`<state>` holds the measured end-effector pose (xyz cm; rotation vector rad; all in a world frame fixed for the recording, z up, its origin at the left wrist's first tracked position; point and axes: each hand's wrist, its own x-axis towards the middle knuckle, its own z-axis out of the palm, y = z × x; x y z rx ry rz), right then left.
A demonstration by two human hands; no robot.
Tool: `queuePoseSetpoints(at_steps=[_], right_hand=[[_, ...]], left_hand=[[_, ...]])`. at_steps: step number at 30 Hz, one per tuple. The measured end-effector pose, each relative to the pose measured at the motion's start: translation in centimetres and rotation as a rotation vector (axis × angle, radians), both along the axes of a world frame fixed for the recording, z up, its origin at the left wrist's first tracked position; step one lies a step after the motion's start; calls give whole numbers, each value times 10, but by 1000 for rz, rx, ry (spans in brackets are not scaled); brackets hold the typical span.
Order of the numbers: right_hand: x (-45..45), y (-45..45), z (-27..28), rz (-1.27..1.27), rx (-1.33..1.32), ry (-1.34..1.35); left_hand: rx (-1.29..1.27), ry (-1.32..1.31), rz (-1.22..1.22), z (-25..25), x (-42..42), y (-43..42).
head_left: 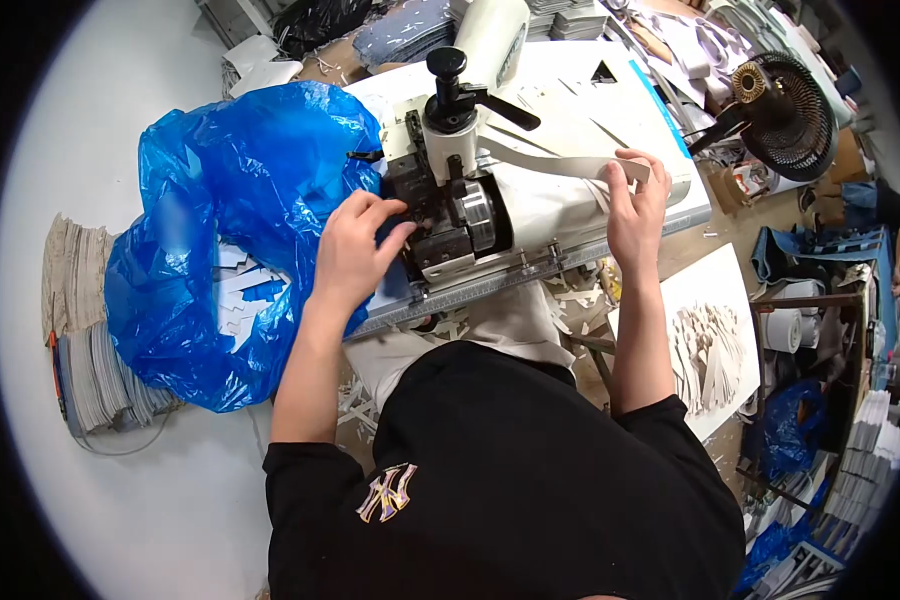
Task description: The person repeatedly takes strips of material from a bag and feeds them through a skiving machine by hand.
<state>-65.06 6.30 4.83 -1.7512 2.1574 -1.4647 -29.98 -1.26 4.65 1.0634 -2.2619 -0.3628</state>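
A pale leather-splitting style machine (pixel 460 190) with a black knob on top and a shiny metal roller stands on the bench. My left hand (pixel 353 250) is at the machine's left side, its thumb and index finger apart and the fingertips close to the dark metal block; I see nothing between them. A white flat strip (pixel 560 165) runs from the machine's head out to the right. Its far end is pinched between the thumb and fingers of my right hand (pixel 638 205), raised above the machine's rounded white arm.
Left of the machine a blue plastic bag (pixel 260 150) holds white cut pieces (pixel 245 295). Beyond it stand stacked sheets (pixel 75 275). A metal ruler (pixel 570 255) edges the bench. On the right are a pile of cream strips (pixel 710 350) on a board and a black fan (pixel 785 115).
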Motion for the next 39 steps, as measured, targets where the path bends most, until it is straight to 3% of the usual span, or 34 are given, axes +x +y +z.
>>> queuePoseSetpoints(at_steps=[4, 8, 10, 13, 16, 18, 23, 28, 32, 34, 37, 39], right_hand=[[-14, -7, -14, -247, -47, -85], [-21, -8, -21, -405, 95, 73], [-22, -3, -22, -526, -53, 237], [-16, 7, -6, -419, -71, 291], [8, 4, -14, -226, -18, 324], [12, 5, -15, -60, 100, 369], [46, 3, -18, 23, 94, 357], [54, 4, -13, 90, 67, 336], [52, 9, -16, 109, 94, 255], [53, 9, -19, 117, 133, 216], [64, 4, -21, 176, 93, 216], [72, 0, -20, 217, 93, 162]], left_hand=[[107, 11, 213, 7, 46, 3], [155, -22, 474, -8, 123, -5], [112, -117, 551, -43, 183, -17], [133, -428, 580, -78, 263, -10], [241, -514, 552, -96, 297, 4], [317, -489, 583, -86, 288, 6], [440, -450, 652, -67, 261, 2], [228, -505, 500, -89, 284, -12], [-20, -16, 564, -80, 271, -7], [221, 287, 579, -33, 224, 9], [273, 236, 418, 8, 151, 20], [95, 94, 142, 16, 104, 19]])
